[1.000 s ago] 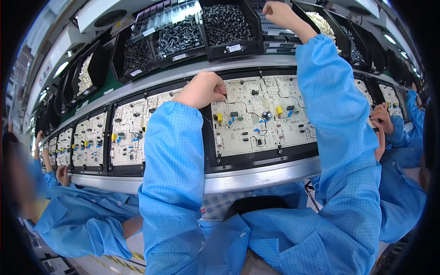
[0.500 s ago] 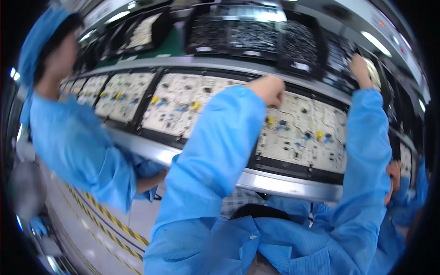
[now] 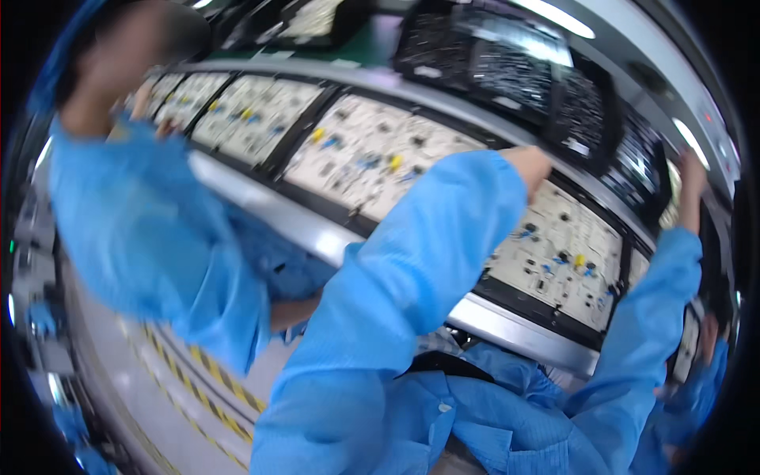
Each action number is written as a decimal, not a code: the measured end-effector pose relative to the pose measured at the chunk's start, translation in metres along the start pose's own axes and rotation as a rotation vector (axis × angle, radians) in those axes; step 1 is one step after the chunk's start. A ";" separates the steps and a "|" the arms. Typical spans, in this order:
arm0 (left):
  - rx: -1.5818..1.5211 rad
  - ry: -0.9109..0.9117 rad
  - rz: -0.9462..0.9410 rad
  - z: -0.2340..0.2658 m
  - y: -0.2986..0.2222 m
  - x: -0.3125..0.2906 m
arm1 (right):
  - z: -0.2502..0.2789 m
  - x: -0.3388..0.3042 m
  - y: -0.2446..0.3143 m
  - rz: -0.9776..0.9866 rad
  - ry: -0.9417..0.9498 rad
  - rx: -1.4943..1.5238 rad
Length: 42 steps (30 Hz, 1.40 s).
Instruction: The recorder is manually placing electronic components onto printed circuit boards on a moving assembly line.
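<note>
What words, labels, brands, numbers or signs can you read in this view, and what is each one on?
None can be read for certain.
White labels on the fronts of the black bins: too blurred to read.
Circuit boards: any print is too small and blurred to read.
Yellow-and-black striped floor marking: no lettering can be made out.

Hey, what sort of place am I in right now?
Probably an electronics factory's assembly line. Populated circuit boards lie in a row beside a metal rail, black bins of small parts stand behind them, and a co-worker in blue is alongside.
</note>
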State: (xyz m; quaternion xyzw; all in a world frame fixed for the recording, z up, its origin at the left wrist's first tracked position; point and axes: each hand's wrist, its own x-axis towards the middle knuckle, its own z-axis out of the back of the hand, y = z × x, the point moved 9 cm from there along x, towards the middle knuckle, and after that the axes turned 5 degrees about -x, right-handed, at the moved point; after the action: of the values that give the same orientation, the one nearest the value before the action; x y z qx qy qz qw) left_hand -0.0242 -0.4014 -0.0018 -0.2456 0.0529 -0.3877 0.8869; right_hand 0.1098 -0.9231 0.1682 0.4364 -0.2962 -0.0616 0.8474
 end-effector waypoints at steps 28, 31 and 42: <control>-0.138 -0.002 0.006 0.010 0.033 -0.043 | -0.190 -0.131 0.088 0.098 -0.125 -0.924; -0.312 0.096 0.166 0.022 -0.009 -0.041 | -0.148 -0.136 0.103 0.055 -0.131 -0.788; -0.074 -0.871 0.077 0.198 0.160 -0.063 | -0.109 -0.300 0.148 0.324 0.111 -0.101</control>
State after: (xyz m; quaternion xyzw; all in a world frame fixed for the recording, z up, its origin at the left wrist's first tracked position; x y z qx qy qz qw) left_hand 0.0945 -0.1857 0.0885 -0.4153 -0.3029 -0.2124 0.8311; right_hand -0.0975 -0.6474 0.1007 0.3424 -0.3121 0.0852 0.8821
